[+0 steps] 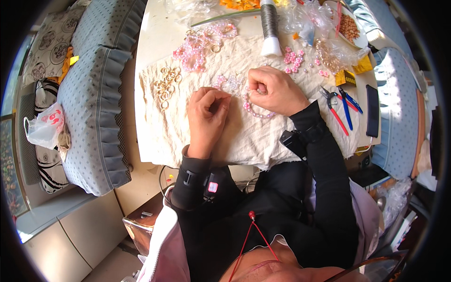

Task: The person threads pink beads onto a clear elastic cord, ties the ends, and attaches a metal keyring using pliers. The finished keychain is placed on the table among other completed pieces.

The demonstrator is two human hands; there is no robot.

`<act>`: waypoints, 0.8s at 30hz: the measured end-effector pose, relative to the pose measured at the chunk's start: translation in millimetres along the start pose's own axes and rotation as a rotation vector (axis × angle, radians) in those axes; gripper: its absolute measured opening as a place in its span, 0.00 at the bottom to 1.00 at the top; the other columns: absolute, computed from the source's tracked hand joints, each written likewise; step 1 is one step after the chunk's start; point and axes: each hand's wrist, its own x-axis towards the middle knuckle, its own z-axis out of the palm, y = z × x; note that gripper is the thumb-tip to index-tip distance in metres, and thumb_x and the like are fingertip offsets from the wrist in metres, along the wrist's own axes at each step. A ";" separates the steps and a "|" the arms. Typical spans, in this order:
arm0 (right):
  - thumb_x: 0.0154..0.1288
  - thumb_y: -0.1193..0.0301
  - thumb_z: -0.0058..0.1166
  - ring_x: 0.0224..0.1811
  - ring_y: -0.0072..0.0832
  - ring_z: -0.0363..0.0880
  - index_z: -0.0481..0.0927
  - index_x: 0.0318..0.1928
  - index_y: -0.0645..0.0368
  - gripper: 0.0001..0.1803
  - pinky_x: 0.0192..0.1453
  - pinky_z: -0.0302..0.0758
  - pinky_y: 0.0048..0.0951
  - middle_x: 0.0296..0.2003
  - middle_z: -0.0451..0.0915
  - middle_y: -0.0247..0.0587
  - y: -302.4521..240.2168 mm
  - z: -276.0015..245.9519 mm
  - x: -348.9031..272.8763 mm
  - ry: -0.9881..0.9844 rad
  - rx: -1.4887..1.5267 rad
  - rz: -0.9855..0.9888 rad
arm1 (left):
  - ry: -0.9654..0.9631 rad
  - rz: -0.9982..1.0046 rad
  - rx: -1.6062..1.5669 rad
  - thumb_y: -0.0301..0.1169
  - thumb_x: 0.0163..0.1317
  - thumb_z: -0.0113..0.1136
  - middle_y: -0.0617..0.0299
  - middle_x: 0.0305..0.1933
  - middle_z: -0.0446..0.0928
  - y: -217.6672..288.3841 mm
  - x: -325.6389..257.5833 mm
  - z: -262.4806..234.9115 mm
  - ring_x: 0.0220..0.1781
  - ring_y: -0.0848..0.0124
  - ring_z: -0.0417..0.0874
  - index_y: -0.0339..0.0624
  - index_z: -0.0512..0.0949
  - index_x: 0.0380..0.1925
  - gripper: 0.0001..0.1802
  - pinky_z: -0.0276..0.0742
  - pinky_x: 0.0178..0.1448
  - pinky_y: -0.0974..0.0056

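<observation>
Over the cloth, my left hand [208, 115] is closed, thumb and fingertips pinched together. Whatever lies in that pinch is too small to make out. My right hand [278, 89] is curled into a loose fist just to the right, its fingers facing the left hand. From beneath it a strand of pink and pearly beads [253, 112] curves down and back under the wrist; its upper end runs to the right fingers. Between and beyond the hands lies a small pile of clear and pink beads [229, 83]. Round pink beads [293, 60] sit beyond the right hand.
Gold rings [167, 84] and finished-looking pink bead loops [190, 52] lie at left on the cream cloth [159, 134]. A wire spool [269, 28] stands at the back. Red-handled cutters [339, 120], blue-handled pliers [346, 113] and a phone [371, 111] are at right.
</observation>
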 end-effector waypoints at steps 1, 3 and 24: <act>0.57 0.74 0.60 0.32 0.44 0.79 0.72 0.31 0.60 0.08 0.39 0.77 0.44 0.26 0.76 0.43 -0.1 0.1 -0.1 -0.002 -0.003 0.001 | 0.000 0.005 0.003 0.21 0.63 0.69 0.60 0.41 0.82 -0.3 0.0 0.2 0.38 0.72 0.81 0.38 0.87 0.37 0.04 0.77 0.43 0.68; 0.57 0.74 0.60 0.32 0.44 0.79 0.72 0.31 0.60 0.08 0.39 0.77 0.44 0.26 0.77 0.43 -0.4 0.2 0.0 -0.006 -0.009 0.001 | 0.000 0.015 0.016 0.21 0.63 0.70 0.60 0.41 0.82 -0.7 0.1 0.5 0.38 0.71 0.81 0.39 0.87 0.37 0.03 0.77 0.43 0.68; 0.59 0.73 0.60 0.32 0.44 0.79 0.73 0.31 0.59 0.07 0.39 0.77 0.44 0.26 0.77 0.42 -0.4 3.9 0.2 -0.003 -0.044 0.012 | 0.014 0.047 0.103 0.24 0.59 0.73 0.61 0.38 0.83 1.9 1.8 4.5 0.38 0.65 0.80 0.45 0.89 0.38 0.07 0.76 0.46 0.61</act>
